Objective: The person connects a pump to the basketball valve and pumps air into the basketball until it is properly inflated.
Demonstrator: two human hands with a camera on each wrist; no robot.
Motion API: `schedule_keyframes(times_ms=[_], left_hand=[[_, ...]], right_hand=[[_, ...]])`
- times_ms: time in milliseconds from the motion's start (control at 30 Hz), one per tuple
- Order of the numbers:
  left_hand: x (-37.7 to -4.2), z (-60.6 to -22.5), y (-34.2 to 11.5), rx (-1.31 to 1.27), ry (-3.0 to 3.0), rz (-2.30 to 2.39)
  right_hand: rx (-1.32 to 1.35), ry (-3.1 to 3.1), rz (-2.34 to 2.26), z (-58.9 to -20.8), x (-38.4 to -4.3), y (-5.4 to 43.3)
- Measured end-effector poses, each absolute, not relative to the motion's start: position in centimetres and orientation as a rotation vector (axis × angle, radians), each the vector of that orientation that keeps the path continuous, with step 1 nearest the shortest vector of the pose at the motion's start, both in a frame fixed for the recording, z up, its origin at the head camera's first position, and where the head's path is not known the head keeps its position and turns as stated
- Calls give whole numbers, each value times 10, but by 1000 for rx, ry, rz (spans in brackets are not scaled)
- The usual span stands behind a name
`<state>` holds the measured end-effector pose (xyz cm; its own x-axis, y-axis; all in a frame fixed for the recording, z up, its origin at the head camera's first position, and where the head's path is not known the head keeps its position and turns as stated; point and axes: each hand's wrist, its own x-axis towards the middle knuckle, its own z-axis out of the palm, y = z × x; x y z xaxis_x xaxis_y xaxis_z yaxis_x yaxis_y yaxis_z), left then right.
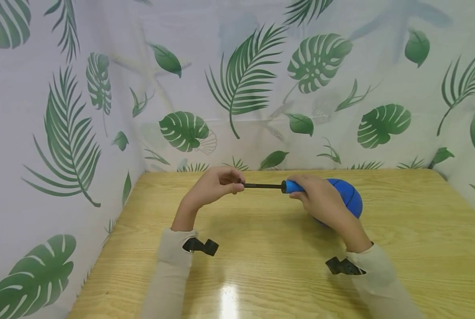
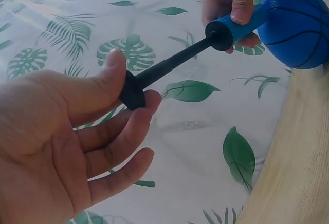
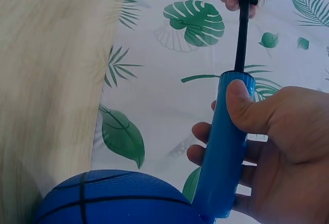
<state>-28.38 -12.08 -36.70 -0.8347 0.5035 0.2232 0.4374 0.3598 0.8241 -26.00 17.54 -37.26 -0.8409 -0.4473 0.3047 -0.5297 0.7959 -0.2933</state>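
Observation:
My right hand [image 1: 321,197] grips the blue barrel of a small hand pump [image 3: 221,152], thumb along its side. The pump's black rod [image 1: 262,186] is drawn out toward the left. At the rod's end, my left hand [image 1: 213,184] pinches the black handle [image 2: 133,91] between thumb and fingertips. A blue ball with black lines [image 1: 351,197] sits on the table, partly behind the right hand. In the right wrist view the barrel's far end meets the ball; the joint itself is mostly hidden.
The wooden table [image 1: 269,274] spreads under both hands. Behind it and on the left hangs a white cloth with green leaf prints [image 1: 245,79]. Each sleeve cuff carries a black wrist camera, one on the left [image 1: 200,246], one on the right [image 1: 343,266].

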Motion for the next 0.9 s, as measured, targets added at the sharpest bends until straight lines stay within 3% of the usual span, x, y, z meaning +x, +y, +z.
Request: schedule_keyframes(times_ms=[600,900], left_hand=[[-281,-391,-66,885,2443,1460],[-282,-392,-73,928,2457,1442]], right_hand=[[802,-2682,447,-387,-252,156],[835,-2683,480,-388,-253,152]])
